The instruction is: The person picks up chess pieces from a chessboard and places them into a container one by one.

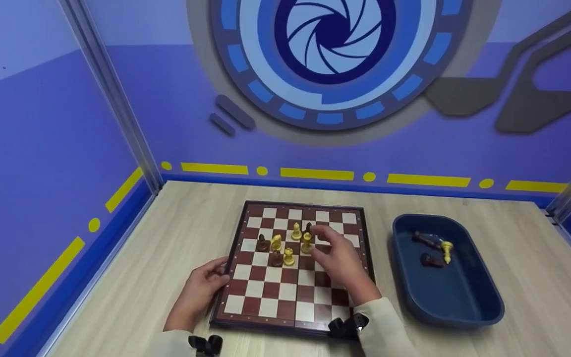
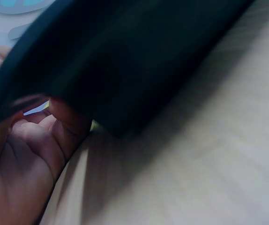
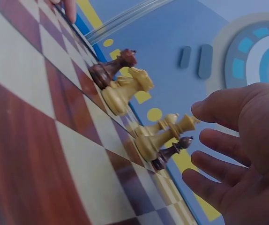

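The right hand [image 1: 337, 255] reaches over the chessboard [image 1: 270, 307] with its fingers loosely curved and well spread from the thumb — nothing is in its hold. Just beside its thumb and fingertips stands the tall yellow piece [image 1: 307, 244], upright near the middle of the board; whether the thumb touches its top, I cannot tell. A dark piece [image 3: 172, 153] stands close beside it in the right wrist view. Another yellow piece [image 1: 296, 231] is just beyond to the left, and two more yellow and two dark pieces are clustered farther left, all upright. The left hand [image 1: 199, 287] is at the board's left edge, thumb and fingers bent toward the rim; the left wrist view is dark and blurred, so I cannot tell how firmly it grips, if at all. Right of the board, on the wooden table [image 1: 166, 223], a blue tray [image 1: 456, 302] holds two dark pieces and one yellow one, all lying down.
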A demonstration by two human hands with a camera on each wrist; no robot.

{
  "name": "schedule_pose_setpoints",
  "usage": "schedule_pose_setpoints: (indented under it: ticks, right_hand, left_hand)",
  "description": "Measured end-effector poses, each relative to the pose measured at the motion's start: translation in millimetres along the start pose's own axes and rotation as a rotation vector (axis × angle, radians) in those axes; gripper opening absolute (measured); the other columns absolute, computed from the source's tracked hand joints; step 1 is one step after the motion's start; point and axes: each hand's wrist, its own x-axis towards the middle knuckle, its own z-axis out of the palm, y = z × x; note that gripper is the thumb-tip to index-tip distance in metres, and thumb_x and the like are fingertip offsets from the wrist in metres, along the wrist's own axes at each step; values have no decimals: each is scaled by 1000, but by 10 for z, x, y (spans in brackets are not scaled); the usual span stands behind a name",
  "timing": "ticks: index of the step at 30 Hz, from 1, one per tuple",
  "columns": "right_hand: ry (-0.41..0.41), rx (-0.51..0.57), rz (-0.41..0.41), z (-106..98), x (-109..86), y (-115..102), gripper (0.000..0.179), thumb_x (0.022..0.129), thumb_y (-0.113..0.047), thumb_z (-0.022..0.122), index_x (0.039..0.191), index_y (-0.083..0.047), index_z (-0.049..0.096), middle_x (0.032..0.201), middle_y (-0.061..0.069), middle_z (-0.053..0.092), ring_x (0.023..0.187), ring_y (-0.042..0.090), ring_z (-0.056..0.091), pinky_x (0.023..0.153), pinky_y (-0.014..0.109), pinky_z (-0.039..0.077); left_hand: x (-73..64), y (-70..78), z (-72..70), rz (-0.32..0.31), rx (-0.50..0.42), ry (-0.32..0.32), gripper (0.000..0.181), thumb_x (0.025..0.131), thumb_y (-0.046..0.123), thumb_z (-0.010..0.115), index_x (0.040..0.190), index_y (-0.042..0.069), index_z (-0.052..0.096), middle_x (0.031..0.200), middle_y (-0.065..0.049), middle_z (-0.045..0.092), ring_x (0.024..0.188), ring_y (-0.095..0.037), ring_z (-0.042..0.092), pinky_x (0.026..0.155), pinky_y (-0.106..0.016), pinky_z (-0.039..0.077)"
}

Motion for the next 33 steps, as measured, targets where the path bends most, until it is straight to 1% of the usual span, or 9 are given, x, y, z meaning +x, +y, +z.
schedule_pose_setpoints:
  ticks: [2,6,13,16,21,25,27,30,33]
  right_hand:
    - [-10,-27,-9,28,5,-2,47,85,-18,72,130,-20,58,130,6,61,122,30,56,102,49,44]
    - [-32,-62,-34,72,-2,0,52,86,-21,72,135,-21,54,138,8,56,127,32,52,105,50,41]
    - [-86,-57,-87,115,-22,22,53,87,-21,69,138,-18,52,142,10,52,128,32,51,105,51,41]
    - [-90,-49,-100,120,-28,32,52,88,-20,68,138,-17,53,143,10,51,129,33,50,105,51,41]
    - [-34,-22,-85,138,-15,37,45,87,-17,69,131,-17,59,138,9,56,124,30,55,104,48,43]
    - [24,40,-70,168,4,25,34,85,-9,70,118,-15,66,126,7,63,113,26,62,96,42,50]
    - [55,51,-64,180,7,19,29,84,-6,71,111,-14,68,119,5,66,108,24,64,92,40,52]
    - [103,21,-59,192,3,21,24,82,-3,71,102,-15,69,108,1,68,102,20,65,88,38,53]
    - [141,-28,-73,197,0,32,21,82,-3,72,97,-16,68,101,-1,68,96,17,65,85,38,52]
  left_hand:
    - [3,11,0,-7,-16,-5,51,89,-1,60,138,-6,48,106,-15,58,84,-9,60,72,-24,53]
    - [-4,1,-5,10,-8,-21,51,90,-1,59,138,-7,46,106,-16,59,85,-9,61,72,-24,53]
    - [0,9,-13,1,1,-18,50,89,-1,60,138,-5,48,105,-16,59,83,-9,61,70,-24,53]
    - [3,9,-16,3,13,-20,51,89,0,60,138,-5,48,105,-16,59,83,-9,61,70,-24,53]
    - [5,9,-15,13,7,-26,51,90,1,60,138,-7,46,106,-17,60,84,-9,61,72,-24,53]
    - [3,14,-15,19,-4,-34,52,90,0,59,139,-8,45,109,-19,61,87,-10,62,73,-24,53]
    - [1,19,-16,15,-6,-35,52,90,0,59,139,-8,45,109,-19,61,88,-10,63,74,-24,54]
    - [-2,22,-18,13,5,-32,51,90,0,59,139,-7,46,109,-19,61,88,-10,63,75,-24,54]
    - [-5,22,-16,21,12,-29,51,90,0,59,139,-7,46,108,-19,61,86,-9,62,74,-24,53]
